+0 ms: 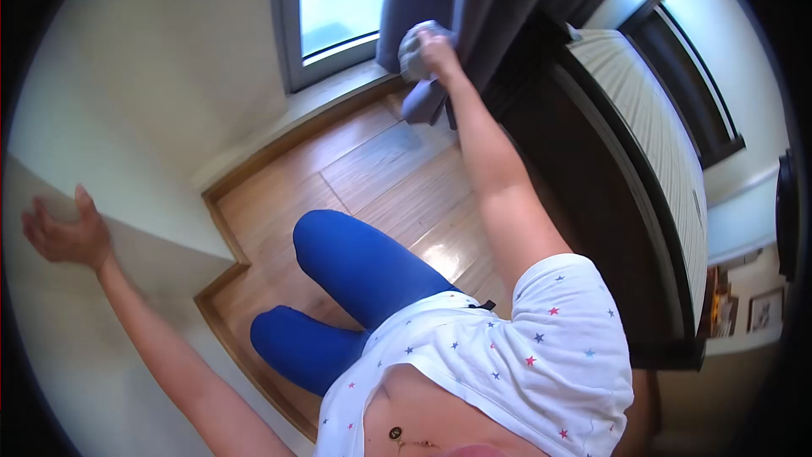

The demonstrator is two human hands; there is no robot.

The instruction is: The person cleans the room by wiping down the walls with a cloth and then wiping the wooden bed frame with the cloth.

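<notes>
One pale grey cloth [411, 52], bunched up, is gripped in my right hand [438, 54], my fingers closed over it. That arm stretches far out ahead, and the hand and cloth are right by the grey curtain [507, 17]; whether the cloth presses into the fabric, I can't tell. My left hand [66, 230] is off to the other side, open, with the thumb standing up apart from the fingers, which are slightly bent. It is close to the pale wall [169, 68], but I can't tell if it touches.

Just beside the cloth, on its left, is the window [338, 0], bright behind a grey frame, with the curtain hanging along its right edge. Beneath are the wooden floor [381, 171], shiny where light strikes it, and a wooden skirting [222, 272] that follows the wall around its corners. Nearer to me are my blue trousers [372, 267], both knees pointing forward, and my white shirt [474, 347] with its small red and blue stars. A round dark pendant [395, 433] lies on my chest.

To my right stands a dark bed frame [609, 228] topped by pale, ribbed bedding [647, 97]. Farther off, a small framed picture [765, 311] is on the wall.
</notes>
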